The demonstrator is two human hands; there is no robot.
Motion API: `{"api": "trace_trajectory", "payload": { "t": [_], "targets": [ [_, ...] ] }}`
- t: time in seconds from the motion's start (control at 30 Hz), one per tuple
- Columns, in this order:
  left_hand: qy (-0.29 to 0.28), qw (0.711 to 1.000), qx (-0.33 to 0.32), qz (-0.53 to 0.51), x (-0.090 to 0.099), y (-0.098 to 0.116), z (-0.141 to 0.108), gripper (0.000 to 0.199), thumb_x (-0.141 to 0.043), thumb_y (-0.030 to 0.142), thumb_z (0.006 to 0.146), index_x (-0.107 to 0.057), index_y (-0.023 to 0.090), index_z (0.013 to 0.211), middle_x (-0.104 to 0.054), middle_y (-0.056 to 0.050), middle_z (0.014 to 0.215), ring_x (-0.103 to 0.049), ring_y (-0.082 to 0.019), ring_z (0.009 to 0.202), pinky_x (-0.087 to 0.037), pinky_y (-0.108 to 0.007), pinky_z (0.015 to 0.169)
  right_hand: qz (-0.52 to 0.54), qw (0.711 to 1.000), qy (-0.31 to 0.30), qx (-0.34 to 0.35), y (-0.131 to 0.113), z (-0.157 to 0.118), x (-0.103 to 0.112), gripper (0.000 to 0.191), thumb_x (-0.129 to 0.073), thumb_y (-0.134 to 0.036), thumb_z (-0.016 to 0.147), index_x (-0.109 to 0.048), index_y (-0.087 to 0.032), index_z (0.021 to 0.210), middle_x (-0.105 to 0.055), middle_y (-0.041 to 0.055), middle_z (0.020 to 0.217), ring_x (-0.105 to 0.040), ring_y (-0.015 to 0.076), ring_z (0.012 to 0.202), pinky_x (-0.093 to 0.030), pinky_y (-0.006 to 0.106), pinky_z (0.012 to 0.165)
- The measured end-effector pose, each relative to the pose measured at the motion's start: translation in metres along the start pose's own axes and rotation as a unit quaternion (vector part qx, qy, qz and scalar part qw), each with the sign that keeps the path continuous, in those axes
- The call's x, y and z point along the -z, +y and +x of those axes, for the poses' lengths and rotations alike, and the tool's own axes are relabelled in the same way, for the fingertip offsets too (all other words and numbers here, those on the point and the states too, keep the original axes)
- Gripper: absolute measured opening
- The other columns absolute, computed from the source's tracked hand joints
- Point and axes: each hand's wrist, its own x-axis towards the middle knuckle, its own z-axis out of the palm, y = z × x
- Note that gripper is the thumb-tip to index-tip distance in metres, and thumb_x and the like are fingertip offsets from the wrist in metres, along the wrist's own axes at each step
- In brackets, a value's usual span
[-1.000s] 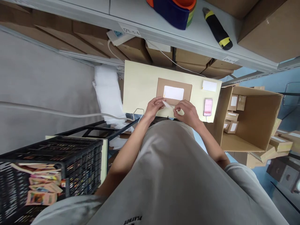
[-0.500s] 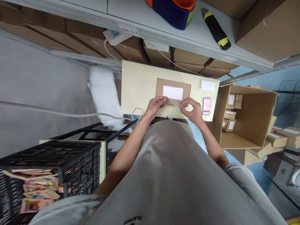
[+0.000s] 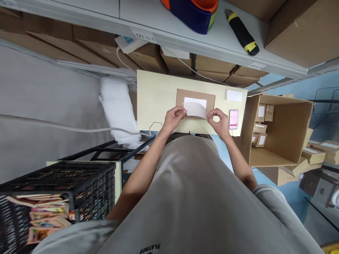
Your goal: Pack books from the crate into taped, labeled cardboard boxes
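A flat brown cardboard box (image 3: 180, 95) lies on the pale table, with a white label (image 3: 196, 100) on its top. Over the lower part of the label and box hangs a thin whitish sheet (image 3: 195, 109), curved and slightly bowed. My left hand (image 3: 173, 118) pinches the sheet at its left end between thumb and fingers. At the other end my right hand (image 3: 218, 122) pinches a corner, thumb and forefinger forming a ring. Whether the sheet touches the box I cannot tell.
The pale table (image 3: 156, 95) also holds a phone (image 3: 233, 119) and a small white pad (image 3: 234, 95). On my right stands an open carton (image 3: 280, 141) containing several small boxes. A shelf (image 3: 148, 17) overhangs the far side, bearing a black-and-yellow tool (image 3: 242, 32). A black crate (image 3: 92, 187) stands at left.
The whitish sheet was slanted and bunched; now it is spread wider between my hands. My right hand has shifted slightly right and my left slightly left.
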Motion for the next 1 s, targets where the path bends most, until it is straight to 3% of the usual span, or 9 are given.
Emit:
{"api": "trace_trajectory", "payload": {
  "t": [0.2, 0.4, 0.63, 0.77, 0.87, 1.0],
  "targets": [
    [0.002, 0.993, -0.041, 0.110, 0.015, -0.001, 0.014, 0.031, -0.087, 0.050, 0.084, -0.078, 0.021, 0.090, -0.076, -0.004, 0.085, -0.064, -0.019, 0.078, -0.053, -0.032, 0.079, 0.048, 0.993, 0.004, -0.109, 0.056, 0.021, -0.009, 0.024, -0.076, -0.049, 0.092, -0.068, -0.026, 0.089, -0.073, 0.0015, 0.089, -0.064, 0.0194, 0.084, -0.057, 0.036, 0.083],
    [-0.014, 0.987, -0.023, 0.161, 0.012, -0.001, 0.052, 0.017, -0.084, 0.035, 0.083, -0.077, 0.019, 0.085, -0.078, -0.006, 0.086, -0.068, -0.021, 0.085, -0.056, -0.033, 0.086, 0.058, 0.990, 0.022, -0.127, 0.093, 0.055, -0.019, 0.023, -0.073, -0.047, 0.090, -0.064, -0.025, 0.088, -0.071, 0.0016, 0.089, -0.065, 0.0183, 0.085, -0.057, 0.034, 0.084],
    [-0.011, 0.977, -0.047, 0.206, 0.013, 0.011, 0.074, 0.016, -0.077, 0.034, 0.090, -0.079, 0.020, 0.094, -0.084, -0.007, 0.100, -0.072, -0.022, 0.094, -0.059, -0.035, 0.094, 0.070, 0.990, 0.043, -0.111, 0.112, 0.079, -0.021, 0.024, -0.079, -0.044, 0.087, -0.067, -0.024, 0.088, -0.071, 0.0009, 0.085, -0.065, 0.0176, 0.078, -0.059, 0.034, 0.081],
    [-0.014, 0.975, -0.047, 0.218, 0.019, 0.011, 0.074, 0.017, -0.076, 0.036, 0.090, -0.079, 0.020, 0.094, -0.084, -0.007, 0.102, -0.071, -0.022, 0.093, -0.058, -0.036, 0.093, 0.089, 0.988, 0.047, -0.114, 0.120, 0.080, -0.021, 0.028, -0.084, -0.044, 0.086, -0.069, -0.024, 0.100, -0.077, 0.0028, 0.094, -0.070, 0.0189, 0.085, -0.062, 0.035, 0.086],
    [-0.042, 0.971, -0.052, 0.230, 0.023, 0.010, 0.073, 0.020, -0.077, 0.039, 0.090, -0.079, 0.020, 0.092, -0.083, -0.007, 0.098, -0.069, -0.022, 0.091, -0.057, -0.036, 0.092, 0.074, 0.990, 0.027, -0.116, 0.122, 0.078, -0.021, 0.037, -0.083, -0.048, 0.089, -0.075, -0.022, 0.114, -0.079, 0.0036, 0.094, -0.072, 0.0209, 0.087, -0.064, 0.039, 0.092],
    [-0.086, 0.964, -0.087, 0.236, 0.027, 0.020, 0.062, 0.030, -0.078, 0.049, 0.091, -0.081, 0.019, 0.096, -0.082, -0.008, 0.099, -0.069, -0.023, 0.093, -0.056, -0.036, 0.090, 0.055, 0.992, 0.021, -0.110, 0.118, 0.078, -0.020, 0.042, -0.084, -0.055, 0.090, -0.082, -0.020, 0.113, -0.081, 0.0055, 0.095, -0.072, 0.0220, 0.089, -0.065, 0.041, 0.096]
  ]
}}
